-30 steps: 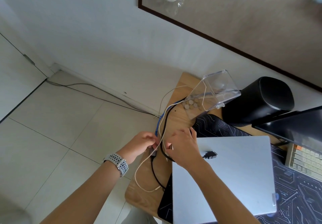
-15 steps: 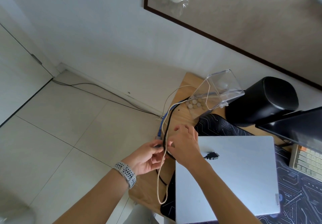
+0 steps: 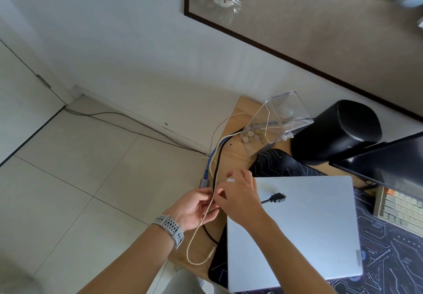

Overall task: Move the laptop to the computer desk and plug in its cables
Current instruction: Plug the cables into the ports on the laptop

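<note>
Already we see the closed silver laptop [image 3: 295, 232] lying flat on the dark desk mat [image 3: 389, 259] of the wooden desk [image 3: 231, 154], so the moving part looks done and we judge the cable step to be in hand. Both hands meet just off the laptop's left edge. Our left hand [image 3: 194, 209], with a grey watch [image 3: 170, 226] on its wrist, pinches a thin cream cable [image 3: 201, 222] between thumb and fingers; the cable loops down below the hands and ends in a small plug near the mat's corner. Our right hand [image 3: 240, 198] has its fingertips closed on the same bundle, where a black cable [image 3: 217, 163] and a blue cable [image 3: 209, 163] run alongside. A separate black plug [image 3: 278, 197] rests loose on the laptop lid. Next, we think, one plug must be singled out from the tangle, turned the right way, and lined up with a port on the laptop's side; those ports are not visible to us.
</note>
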A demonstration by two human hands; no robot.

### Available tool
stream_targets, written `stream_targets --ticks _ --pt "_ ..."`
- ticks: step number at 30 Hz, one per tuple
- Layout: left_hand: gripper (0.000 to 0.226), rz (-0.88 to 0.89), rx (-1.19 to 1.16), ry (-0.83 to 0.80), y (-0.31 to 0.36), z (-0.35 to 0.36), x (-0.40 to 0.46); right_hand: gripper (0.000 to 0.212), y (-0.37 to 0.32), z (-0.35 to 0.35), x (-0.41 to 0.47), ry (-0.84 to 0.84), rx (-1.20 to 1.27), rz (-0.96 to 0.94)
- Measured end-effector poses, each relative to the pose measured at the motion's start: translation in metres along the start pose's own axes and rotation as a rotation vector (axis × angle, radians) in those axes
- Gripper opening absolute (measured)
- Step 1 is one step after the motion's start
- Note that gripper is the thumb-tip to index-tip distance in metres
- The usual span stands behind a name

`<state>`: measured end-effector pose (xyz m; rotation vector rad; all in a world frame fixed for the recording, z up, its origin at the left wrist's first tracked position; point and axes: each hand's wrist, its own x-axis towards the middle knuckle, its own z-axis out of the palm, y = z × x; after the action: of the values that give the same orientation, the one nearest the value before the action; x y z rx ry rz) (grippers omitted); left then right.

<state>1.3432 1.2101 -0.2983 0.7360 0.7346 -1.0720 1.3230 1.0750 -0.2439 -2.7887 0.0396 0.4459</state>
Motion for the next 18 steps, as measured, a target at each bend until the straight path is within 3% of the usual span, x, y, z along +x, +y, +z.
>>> stream_targets --ticks 3,8,11,18 --pt "0.050 0.020 0.024 -0.001 -0.001 0.003 -0.002 0.027 0.000 0.002 -0.004 0.016 -0.108 -0.003" --pt "0.028 0.067 0.094 0.053 0.000 0.007 -0.005 0.021 -0.004 0.008 -0.006 0.104 -0.202 0.017" --pt "0.017 0.106 0.158 0.101 0.000 0.008 -0.003 0.028 -0.008 0.011 -0.005 0.110 -0.227 0.035" --pt "0.012 0.164 0.232 0.136 0.000 0.013 -0.011 0.039 -0.009 0.010 -0.006 0.107 -0.151 0.043"
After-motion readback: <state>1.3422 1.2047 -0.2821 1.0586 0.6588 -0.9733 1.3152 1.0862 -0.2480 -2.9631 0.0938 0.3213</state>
